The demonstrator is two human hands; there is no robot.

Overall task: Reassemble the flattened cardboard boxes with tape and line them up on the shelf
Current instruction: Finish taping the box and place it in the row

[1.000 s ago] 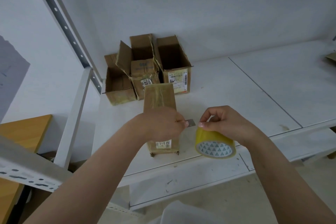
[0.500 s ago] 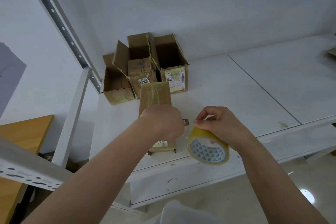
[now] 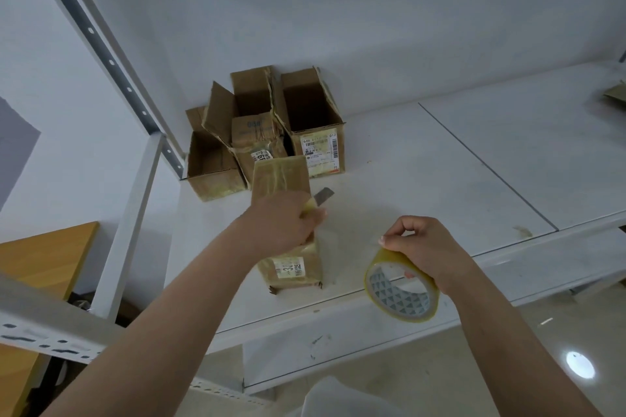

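Note:
A taped brown cardboard box [image 3: 284, 179] lies lengthwise on the white shelf [image 3: 423, 173], its labelled end toward me. My left hand [image 3: 281, 223] rests on the box and grips a yellow-handled utility knife [image 3: 320, 198] with the blade pointing up and right. My right hand [image 3: 423, 247] holds a roll of yellowish clear tape [image 3: 401, 288] just right of the box, over the shelf's front edge. A clear strip of tape seems to stretch between the roll and the box. Three open boxes [image 3: 315, 122] stand grouped at the back left against the wall.
A perforated metal upright [image 3: 101, 54] and a white post [image 3: 132, 227] bound the shelf on the left. A wooden tabletop [image 3: 44, 257] lies lower left. The edge of a flat cardboard piece [image 3: 616, 95] shows at the far right of the shelf.
My hands have drawn apart: the right hand pulled the roll right and down, and the left hand with the knife moved up onto the box, exposing the blade.

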